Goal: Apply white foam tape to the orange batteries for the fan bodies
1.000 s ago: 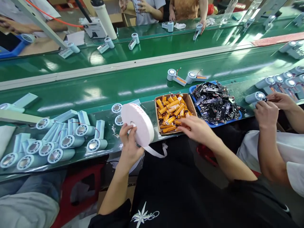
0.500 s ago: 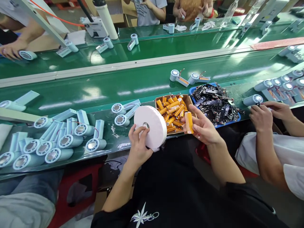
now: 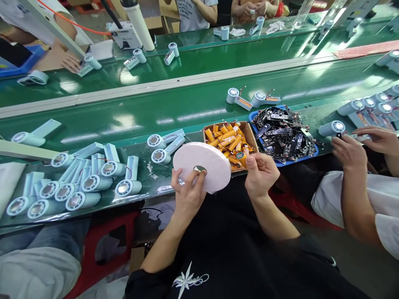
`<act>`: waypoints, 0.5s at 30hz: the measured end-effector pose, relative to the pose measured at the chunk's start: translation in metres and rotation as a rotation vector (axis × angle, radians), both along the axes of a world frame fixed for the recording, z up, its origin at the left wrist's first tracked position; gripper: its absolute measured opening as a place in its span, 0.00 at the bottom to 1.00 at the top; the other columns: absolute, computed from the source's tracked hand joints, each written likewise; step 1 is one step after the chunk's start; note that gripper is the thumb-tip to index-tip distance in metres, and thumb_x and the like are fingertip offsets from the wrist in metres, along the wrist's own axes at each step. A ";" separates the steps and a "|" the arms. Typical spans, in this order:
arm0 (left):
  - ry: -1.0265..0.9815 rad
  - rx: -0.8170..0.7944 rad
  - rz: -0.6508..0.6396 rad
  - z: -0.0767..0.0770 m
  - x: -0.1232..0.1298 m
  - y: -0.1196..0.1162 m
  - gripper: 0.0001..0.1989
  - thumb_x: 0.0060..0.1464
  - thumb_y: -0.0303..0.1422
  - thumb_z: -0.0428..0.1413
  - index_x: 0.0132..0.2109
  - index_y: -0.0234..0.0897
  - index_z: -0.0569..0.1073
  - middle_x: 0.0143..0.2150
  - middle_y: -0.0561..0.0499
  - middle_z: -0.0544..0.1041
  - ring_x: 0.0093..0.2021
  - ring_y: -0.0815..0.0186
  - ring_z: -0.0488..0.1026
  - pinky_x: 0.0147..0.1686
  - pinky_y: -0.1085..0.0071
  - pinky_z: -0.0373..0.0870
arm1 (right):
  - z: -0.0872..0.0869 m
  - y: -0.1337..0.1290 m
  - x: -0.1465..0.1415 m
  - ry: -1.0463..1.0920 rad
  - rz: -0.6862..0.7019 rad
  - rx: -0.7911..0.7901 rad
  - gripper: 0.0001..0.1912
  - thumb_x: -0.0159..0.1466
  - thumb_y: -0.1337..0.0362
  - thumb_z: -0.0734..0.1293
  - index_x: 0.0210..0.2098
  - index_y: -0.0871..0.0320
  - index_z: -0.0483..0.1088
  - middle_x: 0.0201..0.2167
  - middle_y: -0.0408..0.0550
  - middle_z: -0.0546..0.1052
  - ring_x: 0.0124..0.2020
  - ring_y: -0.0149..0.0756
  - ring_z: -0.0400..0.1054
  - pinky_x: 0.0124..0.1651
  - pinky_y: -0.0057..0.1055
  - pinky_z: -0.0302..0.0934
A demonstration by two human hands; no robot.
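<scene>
- Orange cylindrical battery cell (image 3: 243, 161), one: just in front of the open brown cardboard box (image 3: 251, 135), near its right corner, pinched between thumb and fingers of the right hand (image 3: 262, 174).
- White flat tape roll (image 3: 215, 164), one: left of the box, slightly overlapping it in view; the left hand (image 3: 190, 195) has fingertips in its core, other fingers spread against the face.
- To handle them well, I'd judge: steady the roll by its core, grip the cell lightly near one end, and leave its side free.
- Pale-blue cylindrical housings with arms: two beyond the box (image 3: 232, 95), two left of it (image 3: 160, 156), about nine clustered farther left (image 3: 97, 182).
- Blue plastic tray (image 3: 293, 161), one, right of the box; its black circuit boards (image 3: 285, 135), like the boxed cells, are too heaped to count.
</scene>
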State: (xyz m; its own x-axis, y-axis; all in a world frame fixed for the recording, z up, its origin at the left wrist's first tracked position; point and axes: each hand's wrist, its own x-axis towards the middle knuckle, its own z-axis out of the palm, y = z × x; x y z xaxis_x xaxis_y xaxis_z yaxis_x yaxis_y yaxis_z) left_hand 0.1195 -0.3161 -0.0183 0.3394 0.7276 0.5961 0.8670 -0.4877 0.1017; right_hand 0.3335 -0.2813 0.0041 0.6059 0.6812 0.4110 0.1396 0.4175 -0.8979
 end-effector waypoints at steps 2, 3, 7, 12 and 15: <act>0.019 0.003 0.018 0.000 0.003 0.000 0.27 0.52 0.21 0.63 0.59 0.40 0.77 0.51 0.40 0.76 0.67 0.43 0.53 0.72 0.35 0.53 | -0.005 -0.005 -0.005 -0.122 -0.029 -0.078 0.12 0.67 0.52 0.75 0.41 0.54 0.80 0.34 0.47 0.85 0.34 0.41 0.82 0.39 0.37 0.79; 0.025 0.003 0.033 0.001 0.003 0.000 0.26 0.53 0.21 0.62 0.59 0.41 0.78 0.51 0.40 0.76 0.66 0.44 0.54 0.73 0.36 0.52 | -0.007 -0.009 -0.006 -0.182 -0.012 -0.115 0.12 0.68 0.52 0.74 0.43 0.54 0.82 0.36 0.48 0.85 0.35 0.42 0.82 0.42 0.39 0.80; 0.063 0.028 0.082 0.005 -0.003 0.003 0.24 0.56 0.23 0.62 0.59 0.44 0.79 0.49 0.43 0.78 0.60 0.48 0.58 0.74 0.38 0.50 | -0.003 -0.015 0.013 -0.265 0.311 -0.271 0.16 0.68 0.53 0.74 0.52 0.53 0.82 0.46 0.49 0.85 0.43 0.46 0.83 0.51 0.42 0.80; 0.155 0.088 0.025 0.023 -0.010 0.010 0.27 0.57 0.26 0.64 0.62 0.48 0.77 0.53 0.49 0.82 0.60 0.47 0.56 0.72 0.44 0.49 | 0.021 0.006 0.051 -0.077 0.881 -0.487 0.30 0.59 0.56 0.81 0.59 0.53 0.78 0.49 0.47 0.85 0.49 0.49 0.82 0.57 0.47 0.79; 0.156 0.143 0.117 0.031 0.008 0.012 0.27 0.59 0.32 0.65 0.64 0.49 0.75 0.53 0.49 0.82 0.58 0.48 0.58 0.67 0.46 0.48 | 0.019 0.012 0.031 0.154 0.775 -0.356 0.23 0.57 0.58 0.83 0.50 0.54 0.81 0.45 0.47 0.85 0.47 0.45 0.82 0.55 0.43 0.79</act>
State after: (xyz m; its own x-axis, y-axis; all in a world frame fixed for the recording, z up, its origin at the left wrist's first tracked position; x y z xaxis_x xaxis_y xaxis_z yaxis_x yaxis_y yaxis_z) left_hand 0.1275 -0.3045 0.0132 0.3537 0.6796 0.6427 0.9184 -0.3827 -0.1007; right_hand 0.3648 -0.2698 0.0234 -0.0509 0.9976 0.0461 -0.2018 0.0349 -0.9788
